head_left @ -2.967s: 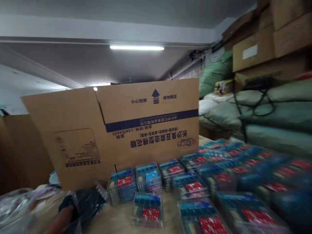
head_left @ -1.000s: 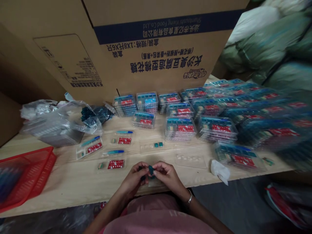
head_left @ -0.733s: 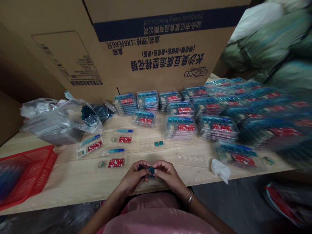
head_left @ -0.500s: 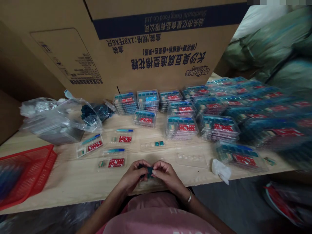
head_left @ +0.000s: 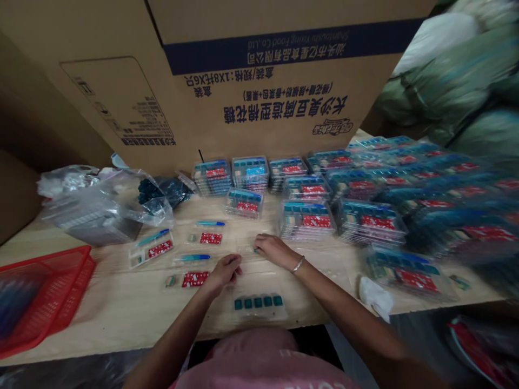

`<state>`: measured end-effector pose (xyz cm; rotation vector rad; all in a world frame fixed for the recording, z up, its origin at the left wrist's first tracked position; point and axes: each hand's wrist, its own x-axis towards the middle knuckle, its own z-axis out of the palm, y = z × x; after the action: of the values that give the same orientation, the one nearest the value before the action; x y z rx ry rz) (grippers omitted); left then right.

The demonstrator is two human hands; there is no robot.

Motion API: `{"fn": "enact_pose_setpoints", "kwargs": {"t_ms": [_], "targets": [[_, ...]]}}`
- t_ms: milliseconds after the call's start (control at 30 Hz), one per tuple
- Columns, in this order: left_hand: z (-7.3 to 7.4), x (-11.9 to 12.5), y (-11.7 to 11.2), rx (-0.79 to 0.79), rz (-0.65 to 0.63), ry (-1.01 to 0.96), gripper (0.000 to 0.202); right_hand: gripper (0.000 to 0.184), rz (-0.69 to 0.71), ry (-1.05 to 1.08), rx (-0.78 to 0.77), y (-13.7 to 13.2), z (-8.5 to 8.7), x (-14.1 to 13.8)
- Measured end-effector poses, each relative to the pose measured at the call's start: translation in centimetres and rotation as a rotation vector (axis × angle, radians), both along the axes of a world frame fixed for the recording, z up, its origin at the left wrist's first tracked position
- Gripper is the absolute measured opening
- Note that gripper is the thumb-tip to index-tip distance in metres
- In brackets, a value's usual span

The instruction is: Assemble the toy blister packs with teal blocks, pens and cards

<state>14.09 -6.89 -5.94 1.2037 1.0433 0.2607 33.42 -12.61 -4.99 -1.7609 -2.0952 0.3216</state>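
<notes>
My right hand (head_left: 273, 251) reaches over a clear plastic tray (head_left: 243, 246), its fingertips pinched on a small teal cube (head_left: 255, 249) at the tray. The hand covers the tray's right part. My left hand (head_left: 227, 271) hovers just left and nearer me, fingers curled together; a dark bit shows at its fingertips, too small to name. Close to the table's front edge lies another clear tray (head_left: 259, 312) with a row of several teal cubes (head_left: 258, 302). Left of my hands are trays holding a blue pen (head_left: 197, 257) and a red packet (head_left: 195, 279).
Stacked clear boxes (head_left: 308, 221) fill the back and right. A large carton (head_left: 259, 108) stands behind. On the left are a red basket (head_left: 77, 292) and a plastic bag of dark pieces (head_left: 162, 192). A crumpled white tissue (head_left: 375, 297) lies right, near the front edge.
My hands have parted from in front of me. The right moved forward to the tray; the left moved slightly forward and left. The near tray's row of teal cubes is now uncovered.
</notes>
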Motion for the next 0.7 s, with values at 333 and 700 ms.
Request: {"fn": "enact_pose_setpoints", "kwargs": {"t_ms": [333, 700], "targets": [[3.1, -0.9, -0.9, -0.278, -0.022, -0.246, 0.07, 0.015, -0.041, 0.491, 0.076, -2.6, 1.5, -4.2], [3.3, -0.4, -2.3, 0.063, 0.058, -0.206, 0.041, 0.01, -0.181, 0.933, -0.033, -2.9, 0.3, -4.7]]}}
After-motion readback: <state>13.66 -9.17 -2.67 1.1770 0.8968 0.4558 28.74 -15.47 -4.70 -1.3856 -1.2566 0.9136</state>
